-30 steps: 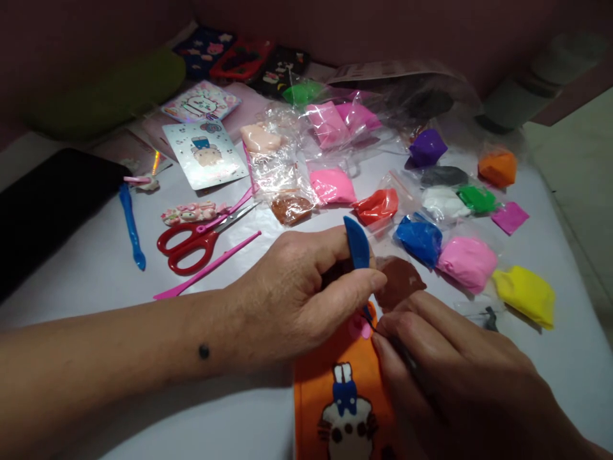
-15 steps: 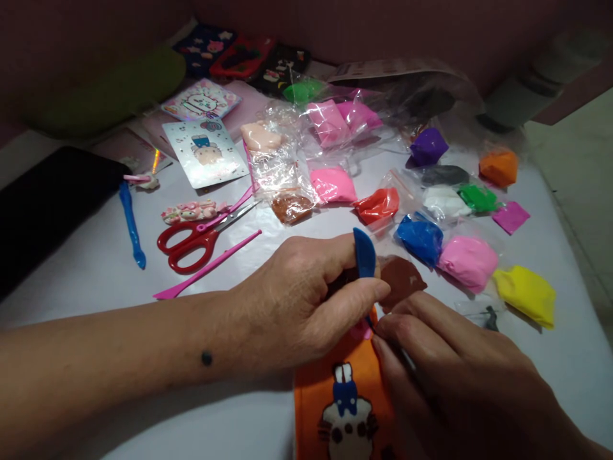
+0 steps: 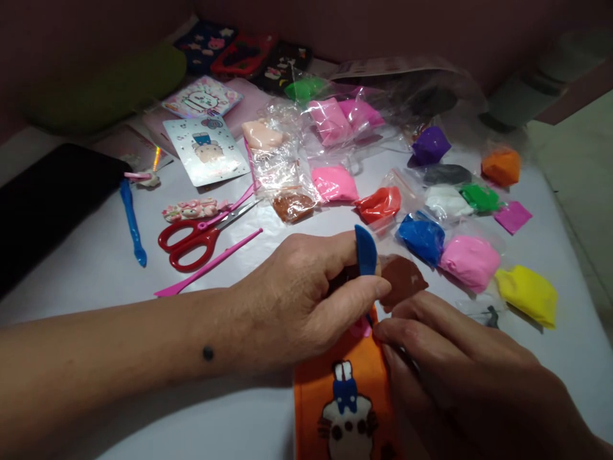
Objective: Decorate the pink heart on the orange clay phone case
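Note:
My left hand is closed round a blue clay modelling tool; its broad end sticks up between thumb and forefinger, and its lower tip points down at an orange panel. On the panel is a cat figure with a white head and blue clothes, upside down from here. A small pink shape shows under my left thumb. My right hand is pinched at the panel's upper right edge, its fingertips by the tool's tip. What those fingers hold is too dark to make out.
Red scissors, a pink modelling tool and another blue tool lie left. Brown clay sits just beyond my hands. Bagged clay in several colours, including yellow, spreads across the white table. A cat card lies behind.
My right fingertips have shifted very slightly at the panel's edge. My left hand keeps its hold on the blue tool, and the view has moved a little.

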The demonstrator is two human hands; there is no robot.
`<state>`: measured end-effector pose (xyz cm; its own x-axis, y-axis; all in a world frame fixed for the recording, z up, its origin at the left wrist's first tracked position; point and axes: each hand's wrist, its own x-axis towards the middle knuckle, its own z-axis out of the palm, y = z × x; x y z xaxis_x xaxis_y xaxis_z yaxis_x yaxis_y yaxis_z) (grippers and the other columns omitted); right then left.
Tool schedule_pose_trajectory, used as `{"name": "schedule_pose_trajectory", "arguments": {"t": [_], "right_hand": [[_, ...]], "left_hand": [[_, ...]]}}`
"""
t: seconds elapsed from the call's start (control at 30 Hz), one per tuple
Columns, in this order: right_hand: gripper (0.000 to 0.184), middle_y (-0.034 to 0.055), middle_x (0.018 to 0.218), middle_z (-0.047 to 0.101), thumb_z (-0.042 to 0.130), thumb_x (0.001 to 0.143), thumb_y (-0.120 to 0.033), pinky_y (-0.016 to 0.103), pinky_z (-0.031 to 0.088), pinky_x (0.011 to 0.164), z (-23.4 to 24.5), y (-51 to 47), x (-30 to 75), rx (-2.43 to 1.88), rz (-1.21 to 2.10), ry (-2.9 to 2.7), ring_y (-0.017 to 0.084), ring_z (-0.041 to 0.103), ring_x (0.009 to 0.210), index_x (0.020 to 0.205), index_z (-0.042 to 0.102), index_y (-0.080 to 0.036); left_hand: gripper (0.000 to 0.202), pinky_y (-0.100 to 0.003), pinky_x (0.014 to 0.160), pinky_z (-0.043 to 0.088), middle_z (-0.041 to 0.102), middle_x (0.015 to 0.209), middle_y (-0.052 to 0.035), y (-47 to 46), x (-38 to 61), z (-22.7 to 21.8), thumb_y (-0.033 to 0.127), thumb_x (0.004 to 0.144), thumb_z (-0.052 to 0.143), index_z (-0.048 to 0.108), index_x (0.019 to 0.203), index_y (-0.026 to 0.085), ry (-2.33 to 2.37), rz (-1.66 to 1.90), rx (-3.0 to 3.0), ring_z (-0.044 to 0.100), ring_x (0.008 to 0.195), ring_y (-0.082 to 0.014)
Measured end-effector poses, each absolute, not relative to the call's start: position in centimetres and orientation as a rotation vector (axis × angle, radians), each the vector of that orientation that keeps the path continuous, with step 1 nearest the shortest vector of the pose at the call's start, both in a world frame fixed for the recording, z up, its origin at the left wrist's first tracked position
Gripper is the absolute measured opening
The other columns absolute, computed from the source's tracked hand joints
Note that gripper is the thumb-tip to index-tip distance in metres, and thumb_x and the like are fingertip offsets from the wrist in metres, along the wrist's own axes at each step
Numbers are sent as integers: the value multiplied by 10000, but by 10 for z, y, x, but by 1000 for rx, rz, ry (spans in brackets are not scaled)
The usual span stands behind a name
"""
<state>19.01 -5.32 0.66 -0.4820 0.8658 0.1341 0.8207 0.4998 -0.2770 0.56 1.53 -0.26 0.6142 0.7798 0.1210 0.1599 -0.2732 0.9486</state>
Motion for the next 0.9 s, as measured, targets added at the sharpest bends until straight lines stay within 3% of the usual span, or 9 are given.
{"name": "schedule_pose_trajectory", "arguments": {"t": [0.3, 0.43, 0.57, 0.63, 0.9], "right_hand": [[149, -37, 676, 533, 454, 840, -151, 187, 421, 536, 9, -44, 192, -1400, 653, -2286, 64, 541, 602, 735, 542, -208], [77, -65, 658, 533, 495, 803, -179, 172, 366, 446, 4, -49, 193, -1515, 636, -2207, 46, 490, 487, 862, 524, -219], [478, -55, 741, 574, 563, 763, -256, 152, 305, 323, -5, -59, 195, -1545, 671, -2265, 21, 385, 368, 1223, 455, -186], [554, -45, 753, 589, 556, 769, -271, 143, 327, 329, -8, -62, 197, -1557, 664, -2266, 21, 404, 372, 1294, 418, -161], [314, -62, 710, 579, 499, 815, -217, 146, 369, 399, -8, -66, 192, -1629, 704, -2215, 43, 503, 467, 1128, 479, -235]], "left_hand": [[160, -250, 527, 527, 656, 672, -46, 13, 3, -2, 154, 860, 531, 648, 778, 84, 748, 782, 1763, 634, 601, -157], [160, -257, 540, 543, 666, 687, -44, 13, 3, -2, 164, 861, 537, 656, 785, 88, 751, 781, 1756, 647, 619, -163], [141, -225, 549, 533, 679, 720, -32, 15, 5, -1, 180, 865, 541, 647, 812, 101, 791, 845, 1621, 648, 639, -141], [123, -194, 550, 523, 680, 730, -14, 15, 6, 1, 180, 865, 546, 637, 814, 115, 795, 881, 1494, 645, 643, -117], [164, -254, 569, 555, 676, 710, -46, 15, 4, 3, 210, 854, 543, 647, 785, 103, 773, 733, 1570, 658, 647, -159]]}}
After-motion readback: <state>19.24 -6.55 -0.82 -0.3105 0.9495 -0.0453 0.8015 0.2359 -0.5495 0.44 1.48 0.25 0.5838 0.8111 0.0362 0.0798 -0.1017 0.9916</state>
